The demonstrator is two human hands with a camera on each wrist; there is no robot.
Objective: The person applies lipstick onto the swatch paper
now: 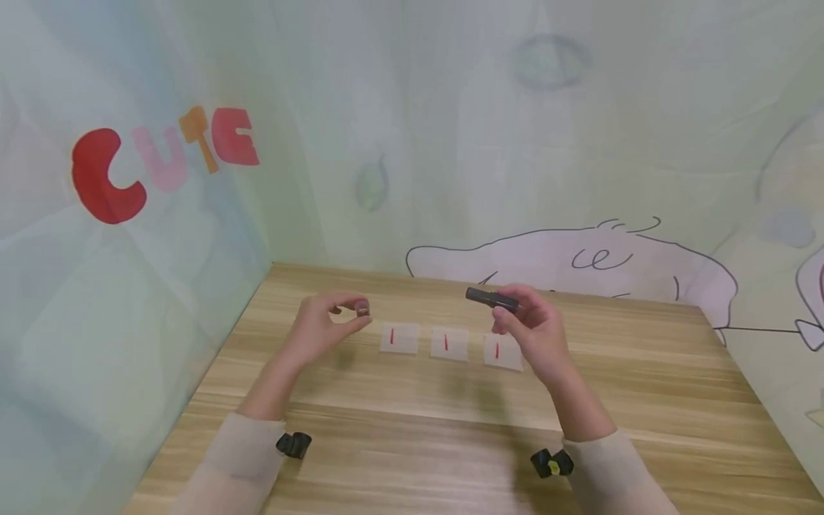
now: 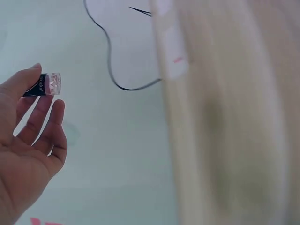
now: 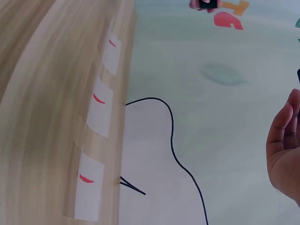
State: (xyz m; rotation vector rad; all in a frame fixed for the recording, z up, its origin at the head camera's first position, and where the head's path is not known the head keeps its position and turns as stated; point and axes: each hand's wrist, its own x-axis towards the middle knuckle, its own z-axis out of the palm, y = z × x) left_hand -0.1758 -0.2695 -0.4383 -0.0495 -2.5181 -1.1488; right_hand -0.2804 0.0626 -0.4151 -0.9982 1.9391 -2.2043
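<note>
My left hand [image 1: 325,325] pinches a small dark cap [image 2: 41,85] with a clear, faceted end and pale lettering between thumb and fingers. It is held above the table, left of the papers. Raised over the right-hand paper, my right hand [image 1: 531,329] holds a slim black tube [image 1: 491,297] that points left. What kind of tube it is, I cannot tell. Three white paper squares lie in a row: a left one [image 1: 405,340], a middle one [image 1: 453,346] and a right one [image 1: 511,357], each bearing one short red stroke. The right fingers partly cover the right square.
The papers lie on a wood-grain table [image 1: 399,436]. Behind it hangs a pale green backdrop [image 1: 347,129] with a line-drawn white figure [image 1: 547,257]. On the left wall are coloured letters [image 1: 109,175] reading CUTE. Black cameras [image 1: 294,445] sit at both wrists.
</note>
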